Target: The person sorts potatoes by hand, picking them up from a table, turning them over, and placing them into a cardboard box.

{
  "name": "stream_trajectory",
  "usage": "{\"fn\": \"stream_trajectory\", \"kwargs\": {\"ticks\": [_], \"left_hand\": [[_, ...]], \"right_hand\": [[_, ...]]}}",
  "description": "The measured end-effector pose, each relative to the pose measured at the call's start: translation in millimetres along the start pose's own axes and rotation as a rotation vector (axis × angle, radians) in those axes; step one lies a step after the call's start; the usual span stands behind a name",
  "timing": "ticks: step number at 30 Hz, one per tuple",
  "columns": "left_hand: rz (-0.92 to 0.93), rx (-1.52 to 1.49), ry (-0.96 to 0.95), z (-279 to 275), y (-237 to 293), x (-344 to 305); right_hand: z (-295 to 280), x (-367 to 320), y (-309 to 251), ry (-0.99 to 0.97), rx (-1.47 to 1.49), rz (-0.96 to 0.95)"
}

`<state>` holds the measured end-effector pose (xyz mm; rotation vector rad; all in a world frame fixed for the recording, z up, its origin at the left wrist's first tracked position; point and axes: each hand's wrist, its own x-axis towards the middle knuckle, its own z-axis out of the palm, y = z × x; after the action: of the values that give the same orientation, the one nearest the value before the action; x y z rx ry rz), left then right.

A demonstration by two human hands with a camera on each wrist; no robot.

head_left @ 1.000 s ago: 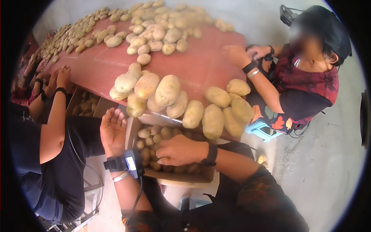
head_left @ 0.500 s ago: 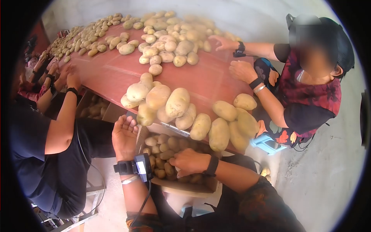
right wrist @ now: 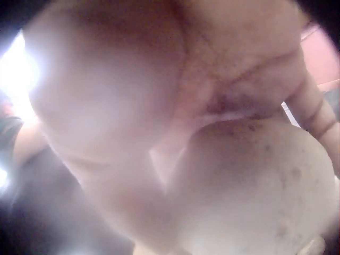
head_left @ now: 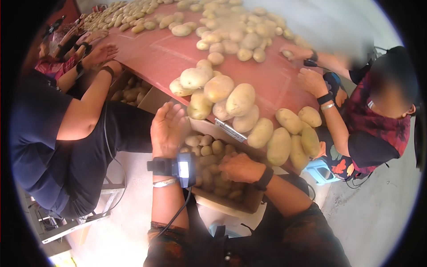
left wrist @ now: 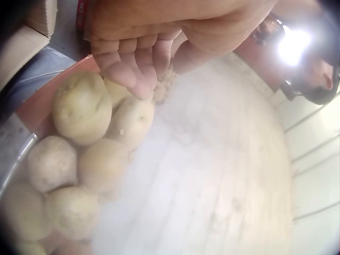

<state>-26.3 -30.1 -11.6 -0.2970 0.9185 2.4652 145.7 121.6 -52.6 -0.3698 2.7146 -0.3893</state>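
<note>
My left hand (head_left: pixel 169 129) is raised beside the box, palm up and fingers loosely bent, with nothing in it. In the left wrist view its fingertips overlap the large potatoes (left wrist: pixel 82 106) along the table edge. Down in the cardboard box (head_left: pixel 253 200), my right hand (head_left: pixel 242 167) is over many smaller potatoes (head_left: pixel 207 149). The right wrist view shows its thumb and fingers around a pale potato (right wrist: pixel 265 186) with dark specks; the fingertips are mostly hidden behind it.
Large potatoes (head_left: pixel 240 100) line the near edge of the red table (head_left: pixel 164 58), with a heap (head_left: pixel 240 35) farther back. At the right sits a person (head_left: pixel 378 115) beside a blue stool (head_left: pixel 321 172). Another person (head_left: pixel 53 133) sits close on the left by a second box (head_left: pixel 153 100).
The head view has swung, so the table and boxes appear farther right. My right hand stays in the box, and my left stays empty. The person at right has stretched one arm toward the heap.
</note>
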Motion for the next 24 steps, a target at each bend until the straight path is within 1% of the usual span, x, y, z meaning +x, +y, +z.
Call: {"fn": "stream_trajectory", "kwargs": {"ticks": [3, 4, 7, 8, 11, 12, 13, 14, 15, 16, 17, 19, 20, 21, 23, 24], "left_hand": [[-0.012, -0.040, -0.022, 0.9, 0.7, -1.6], [-0.016, -0.049, 0.008, 3.9, 0.9, -2.6], [-0.004, -0.032, -0.003, 4.6, 1.0, -3.4], [0.036, 0.023, -0.015, 1.5, -0.4, -1.4], [0.016, 0.000, 0.015, 2.2, 0.4, -0.1], [0.022, -0.020, -0.025, -1.9, 0.4, 1.2], [0.002, -0.023, -0.022, -2.7, 0.6, 1.4], [0.006, -0.031, 0.006, -1.2, 2.6, 1.6], [0.016, -0.039, 0.035, -1.2, 3.7, 1.8], [0.007, -0.048, 0.021, -2.6, 4.5, 3.1], [0.010, -0.051, 0.021, -3.3, 5.3, 3.7], [0.012, -0.041, 0.012, -3.8, 5.7, 2.7], [0.023, -0.051, 0.005, -3.3, 5.3, 2.2], [0.047, -0.010, -0.002, -3.4, 4.4, 1.4], [0.083, 0.025, -0.013, -2.7, 4.4, 0.6], [0.056, 0.026, 0.012, -2.2, 4.0, 0.9]], "right_hand": [[-6.6, 2.1, -1.5, 0.007, 0.031, 0.022], [-9.2, 2.0, -1.8, 0.006, 0.028, 0.017], [-12.9, -1.0, -4.1, 0.002, 0.084, 0.004], [-13.6, -1.7, -4.6, 0.005, 0.092, -0.012], [-23.4, -0.5, -4.7, 0.010, 0.136, -0.047], [-26.5, -3.2, -5.6, 0.018, 0.178, -0.062], [-31.3, -5.4, -6.3, 0.008, 0.185, -0.046], [-39.1, -5.7, -6.7, 0.036, 0.236, -0.106], [-46.7, -7.2, -9.1, 0.066, 0.284, -0.172], [-55.3, -9.6, -13.4, 0.135, 0.337, -0.217], [-67.8, -12.5, -18.2, 0.134, 0.334, -0.220], [-90.8, -20.5, -22.7, 0.259, 0.589, -0.150], [-95.2, -24.3, -20.2, 0.425, 0.609, -0.142], [-102.1, -27.5, -14.9, 0.425, 0.593, -0.152], [-117.1, -31.4, -3.5, 0.690, 0.338, -0.043], [-124.2, -31.5, 0.2, 0.691, 0.328, -0.050]]}}
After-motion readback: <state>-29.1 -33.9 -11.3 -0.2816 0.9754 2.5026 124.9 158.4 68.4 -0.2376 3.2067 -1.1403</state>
